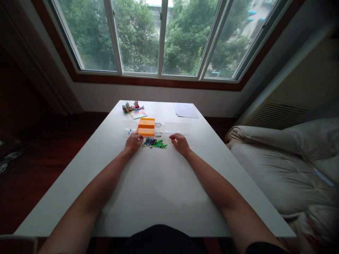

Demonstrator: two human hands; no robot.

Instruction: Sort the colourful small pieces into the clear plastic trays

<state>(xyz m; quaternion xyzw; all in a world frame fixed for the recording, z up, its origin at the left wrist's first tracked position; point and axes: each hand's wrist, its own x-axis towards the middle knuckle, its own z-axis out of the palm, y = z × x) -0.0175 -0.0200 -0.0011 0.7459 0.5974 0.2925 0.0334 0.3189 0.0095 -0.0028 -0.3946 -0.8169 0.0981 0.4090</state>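
A pile of small beads or bricks [155, 143], dark blue and brown on the left and bright green on the right, lies on the white table [159, 183] between my hands. My left hand [134, 141] rests just left of the pile, its fingers curled together below an orange open case [146, 127]. Right of the pile, my right hand [179, 142] has its fingers bent in toward the thumb, close to a clear plastic tray [178, 126]. Anything inside either hand's fingers is too small or hidden to make out. Another clear tray [129, 125] holds a few blue bits.
Black-rimmed glasses [158, 129] lie right of the orange case. Farther back are small toy figures [127, 108], a pastel card or booklet [138, 114] and white paper sheets [186, 110]. A beige sofa [278, 158] stands right of the table, with a window beyond.
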